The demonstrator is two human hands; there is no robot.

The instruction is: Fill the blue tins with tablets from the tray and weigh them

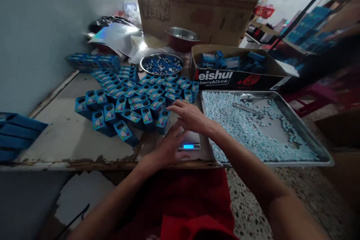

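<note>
My right hand [191, 116] reaches in above the digital scale [194, 145], fingers stretched to the left, their tips beside a small blue box [163, 118] with a round hole in its top. Whether they touch it I cannot tell. Below it, my left hand [168, 148] lies at the scale's left side, thumb apart from its fingers; nothing shows in it. Much of the scale's plate is covered by my hands, while its lit display faces me. Many similar upright blue boxes [139, 101] crowd the table to the left.
A metal tray [327, 159] of pale blue and white pellets [233, 131] with a metal scoop-like tool [249, 109] is at right. Behind stand a bowl [144, 71] of small blue-and-white pieces, a carton [242, 78] of blue boxes and a red bowl [180, 43]. More boxes [17, 135] stand far left.
</note>
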